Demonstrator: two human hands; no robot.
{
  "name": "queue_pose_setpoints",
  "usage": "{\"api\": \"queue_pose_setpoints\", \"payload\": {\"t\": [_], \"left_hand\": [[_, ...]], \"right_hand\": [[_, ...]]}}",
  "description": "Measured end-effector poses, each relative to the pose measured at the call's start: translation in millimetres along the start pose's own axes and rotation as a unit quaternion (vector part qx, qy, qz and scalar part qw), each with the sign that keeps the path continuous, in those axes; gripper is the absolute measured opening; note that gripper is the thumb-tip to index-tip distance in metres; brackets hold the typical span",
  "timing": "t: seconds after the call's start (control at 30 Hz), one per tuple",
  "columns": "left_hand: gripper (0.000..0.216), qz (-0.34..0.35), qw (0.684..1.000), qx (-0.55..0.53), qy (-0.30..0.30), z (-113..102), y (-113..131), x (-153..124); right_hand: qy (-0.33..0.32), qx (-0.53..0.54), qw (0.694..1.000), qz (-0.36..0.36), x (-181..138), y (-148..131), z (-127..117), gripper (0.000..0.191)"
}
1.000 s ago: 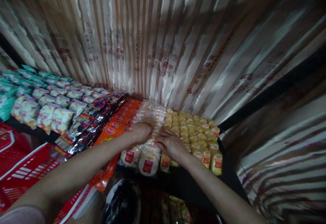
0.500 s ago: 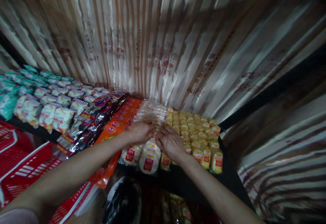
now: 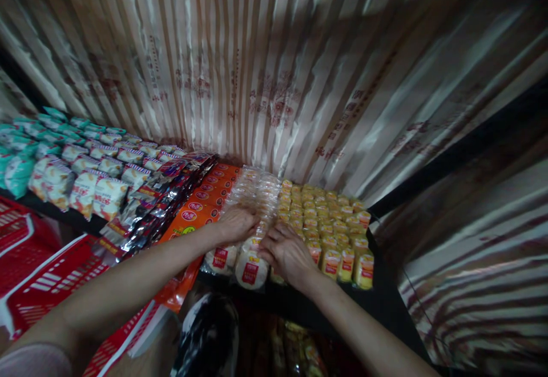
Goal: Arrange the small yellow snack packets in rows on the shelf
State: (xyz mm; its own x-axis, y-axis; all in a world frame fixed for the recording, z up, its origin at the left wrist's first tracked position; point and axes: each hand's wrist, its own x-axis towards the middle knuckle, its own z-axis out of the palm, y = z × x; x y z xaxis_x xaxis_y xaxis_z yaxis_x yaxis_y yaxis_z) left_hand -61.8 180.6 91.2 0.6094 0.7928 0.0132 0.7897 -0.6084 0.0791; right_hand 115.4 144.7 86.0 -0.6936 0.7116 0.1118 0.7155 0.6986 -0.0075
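Observation:
Both my hands rest on a column of clear-wrapped round white buns with red labels (image 3: 250, 265) on a dark shelf (image 3: 385, 303). My left hand (image 3: 235, 224) lies palm down on the column's left side, fingers curled over the packets. My right hand (image 3: 286, 251) presses on the right side, its fingers spread across the packets and touching the first row of small yellow packets (image 3: 334, 223). Neither hand lifts anything off the shelf.
Orange packets (image 3: 201, 205) lie left of the buns, then dark foil packets (image 3: 149, 200), white-and-red bags (image 3: 89, 188) and teal bags (image 3: 17, 154). Red plastic baskets (image 3: 47, 285) stand at lower left. A striped curtain (image 3: 274, 74) hangs behind. More goods show on a lower shelf.
My right hand slid back toward me along the bun column. The left hand stayed almost in place. The view shifted slightly.

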Motion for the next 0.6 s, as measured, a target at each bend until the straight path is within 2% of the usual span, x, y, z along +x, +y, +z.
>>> {"api": "queue_pose_setpoints", "payload": {"t": [0.13, 0.23, 0.3, 0.37, 0.43, 0.5, 0.6], "left_hand": [[0.016, -0.004, 1.000, 0.001, 0.011, -5, 1, -2], [0.020, 0.002, 0.999, -0.013, 0.042, -10, 7, -10], [0.019, 0.036, 0.998, -0.032, 0.042, -8, 16, -21], [0.013, 0.094, 0.995, -0.036, 0.011, 0, 27, -35], [0.011, 0.109, 0.994, 0.019, -0.023, 14, 40, -49], [0.015, 0.096, 0.990, 0.097, -0.020, 27, 50, -57], [0.023, 0.081, 0.985, 0.150, -0.021, 35, 59, -60]], "right_hand": [[-0.001, -0.007, 1.000, 0.018, 3, -1, 4, 0.017], [0.013, -0.028, 0.999, 0.025, 5, -1, 7, 0.017], [0.021, -0.033, 0.999, 0.025, 5, -1, 9, 0.017], [0.028, -0.028, 0.999, 0.025, 4, 0, 10, 0.015], [0.035, -0.018, 0.999, 0.023, 3, -1, 12, 0.015], [0.044, -0.009, 0.999, 0.025, 2, -2, 11, 0.015], [0.068, 0.016, 0.997, 0.030, -2, 0, 6, 0.013]]}}
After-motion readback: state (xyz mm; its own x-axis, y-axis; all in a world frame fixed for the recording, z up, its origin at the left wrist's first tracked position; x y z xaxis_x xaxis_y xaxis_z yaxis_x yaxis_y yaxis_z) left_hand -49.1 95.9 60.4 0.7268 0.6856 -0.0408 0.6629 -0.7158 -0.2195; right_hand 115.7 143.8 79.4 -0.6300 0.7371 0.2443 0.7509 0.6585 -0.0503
